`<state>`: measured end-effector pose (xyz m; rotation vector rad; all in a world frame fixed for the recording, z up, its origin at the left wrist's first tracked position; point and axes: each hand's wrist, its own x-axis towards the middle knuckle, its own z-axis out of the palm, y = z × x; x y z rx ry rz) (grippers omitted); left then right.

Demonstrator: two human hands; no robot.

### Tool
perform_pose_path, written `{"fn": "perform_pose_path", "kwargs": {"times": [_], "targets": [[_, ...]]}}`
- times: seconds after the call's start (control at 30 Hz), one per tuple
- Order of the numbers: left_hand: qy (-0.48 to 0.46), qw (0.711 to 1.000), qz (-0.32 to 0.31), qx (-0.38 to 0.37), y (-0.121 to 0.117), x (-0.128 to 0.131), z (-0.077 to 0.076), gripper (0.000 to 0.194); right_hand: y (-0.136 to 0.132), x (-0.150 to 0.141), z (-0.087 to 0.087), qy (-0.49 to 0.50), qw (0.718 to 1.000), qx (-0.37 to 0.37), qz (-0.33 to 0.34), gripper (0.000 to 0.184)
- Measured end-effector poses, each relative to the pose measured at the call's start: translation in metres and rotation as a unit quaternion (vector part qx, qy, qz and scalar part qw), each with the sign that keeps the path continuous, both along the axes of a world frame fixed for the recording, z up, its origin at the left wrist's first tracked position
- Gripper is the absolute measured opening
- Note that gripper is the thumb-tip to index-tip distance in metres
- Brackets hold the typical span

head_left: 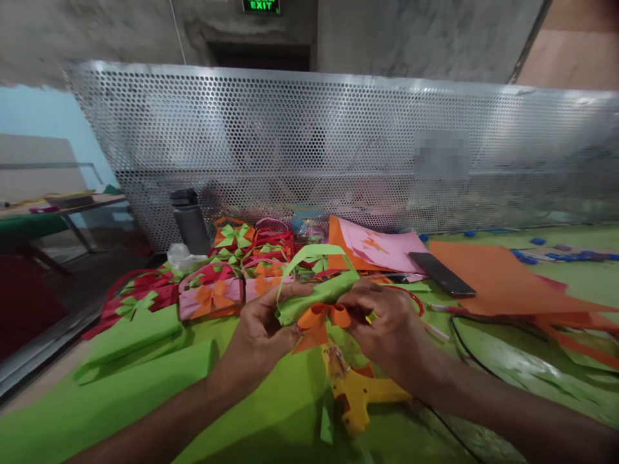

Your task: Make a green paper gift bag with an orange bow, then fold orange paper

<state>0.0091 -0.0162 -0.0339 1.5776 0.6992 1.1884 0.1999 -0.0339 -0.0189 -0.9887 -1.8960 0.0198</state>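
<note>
A green paper basket with a looped green handle is held between both hands above the table. My left hand grips its left end, fingers closed round it. My right hand is closed on its right side, pressing an orange paper bow against the basket's front. Directly below the hands lies a yellow glue gun on green paper.
Several finished paper baskets in pink, red and green crowd the table behind. Green paper sheets lie left, orange sheets and pink paper right, with a black phone. A dark bottle stands before the perforated metal screen. A black cable runs right.
</note>
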Motion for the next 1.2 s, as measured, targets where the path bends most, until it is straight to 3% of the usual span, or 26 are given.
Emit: {"fn": "perform_pose_path", "kwargs": {"times": [0.5, 0.73, 1.2], "targets": [[-0.006, 0.999, 0.032, -0.025, -0.008, 0.008, 0.005, 0.037, -0.001, 0.000, 0.003, -0.050, 0.990, -0.107, -0.070, 0.009], [-0.032, 0.999, 0.037, -0.002, -0.010, 0.012, 0.004, 0.033, -0.002, -0.003, 0.007, -0.076, 0.982, -0.146, -0.093, 0.017], [-0.047, 0.998, 0.028, -0.012, -0.010, 0.012, 0.005, 0.033, -0.003, -0.003, 0.006, -0.083, 0.977, -0.167, -0.102, 0.019]]}}
